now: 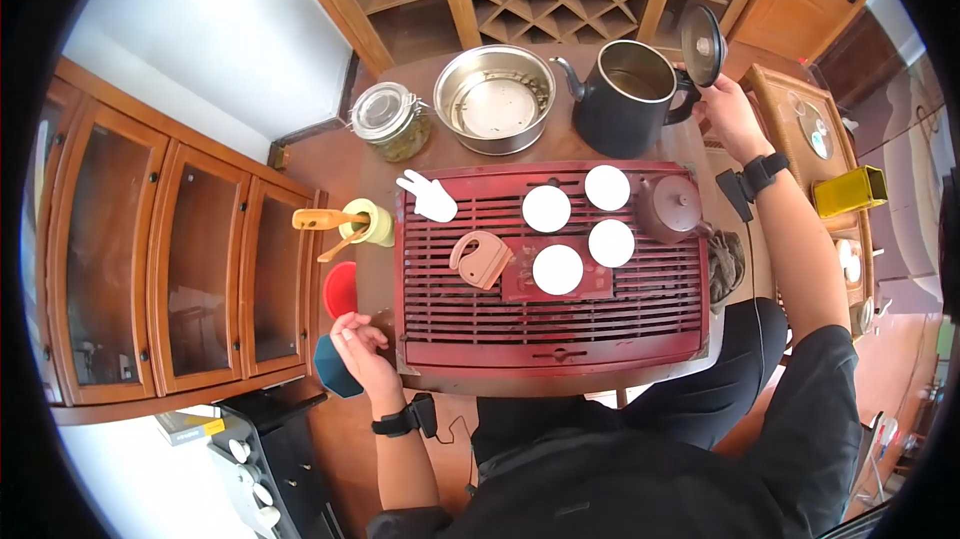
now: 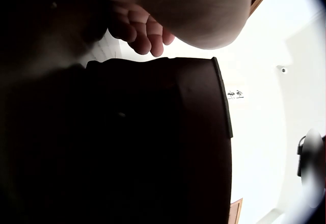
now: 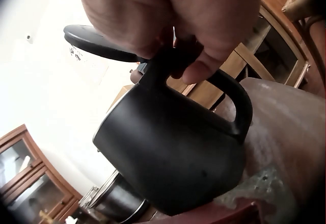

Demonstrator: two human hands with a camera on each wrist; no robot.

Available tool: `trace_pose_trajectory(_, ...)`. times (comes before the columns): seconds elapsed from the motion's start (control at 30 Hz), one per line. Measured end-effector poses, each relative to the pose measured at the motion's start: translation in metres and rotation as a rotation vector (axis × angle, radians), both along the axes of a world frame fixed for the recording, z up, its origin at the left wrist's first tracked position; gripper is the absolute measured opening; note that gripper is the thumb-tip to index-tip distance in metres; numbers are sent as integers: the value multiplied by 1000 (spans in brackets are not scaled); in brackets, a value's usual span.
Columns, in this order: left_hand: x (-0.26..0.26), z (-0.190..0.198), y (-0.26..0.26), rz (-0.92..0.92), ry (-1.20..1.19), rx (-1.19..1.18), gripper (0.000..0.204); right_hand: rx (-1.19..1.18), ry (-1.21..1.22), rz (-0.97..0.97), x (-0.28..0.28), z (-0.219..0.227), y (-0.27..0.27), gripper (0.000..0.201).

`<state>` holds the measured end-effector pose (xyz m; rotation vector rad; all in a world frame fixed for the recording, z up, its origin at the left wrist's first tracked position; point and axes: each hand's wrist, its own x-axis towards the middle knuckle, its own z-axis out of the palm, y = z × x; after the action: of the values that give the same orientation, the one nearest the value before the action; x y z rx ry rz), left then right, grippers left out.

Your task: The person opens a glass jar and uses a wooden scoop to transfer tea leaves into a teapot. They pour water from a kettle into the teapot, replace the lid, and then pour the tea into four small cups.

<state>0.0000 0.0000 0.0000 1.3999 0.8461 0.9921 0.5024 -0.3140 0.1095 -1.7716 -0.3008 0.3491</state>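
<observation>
At the back right of the table stands a black kettle with a thin spout. Its round lid is tilted up, so the inside shows. My right hand holds the kettle by the top of its handle, right beside the raised lid; in the right wrist view the fingers curl round there. At the table's left edge my left hand hovers with loosely bent fingers and nothing in them. Near it are a red container and a blue bin. The left wrist view is mostly dark.
A red slatted tea tray carries several white cups, a brown teapot, a pinkish handled piece and a white hand-shaped piece. Behind it stand a steel pot and a glass jar; left, a utensil holder.
</observation>
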Motion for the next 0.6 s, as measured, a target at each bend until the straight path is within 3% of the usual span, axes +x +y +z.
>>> trace_pose_trajectory(0.6, -1, 0, 2, -28, 73, 82, 28, -178, -160, -43, 11, -9, 4, 43)
